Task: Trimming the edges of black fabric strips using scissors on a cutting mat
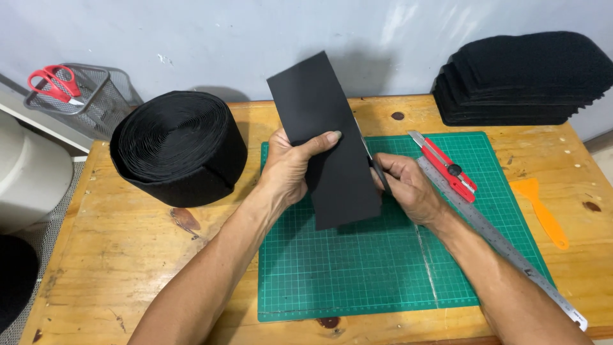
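Hands: left hand (290, 167) clamps black strip (329, 137), long axis tilted up-left; right hand (402, 185) grips scissors (377, 167).

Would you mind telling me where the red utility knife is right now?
In the head view, the red utility knife lies on the green cutting mat, right of the right hand, beside the metal ruler.

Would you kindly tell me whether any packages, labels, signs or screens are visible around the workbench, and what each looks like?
No packages, labels, signs or screens show; the nearest things to them are marked tools.
Cutting mat: green rectangle with a pale printed grid, on the bench.
Metal ruler: long silver strip with graduations, lying diagonally across the mat's right side.
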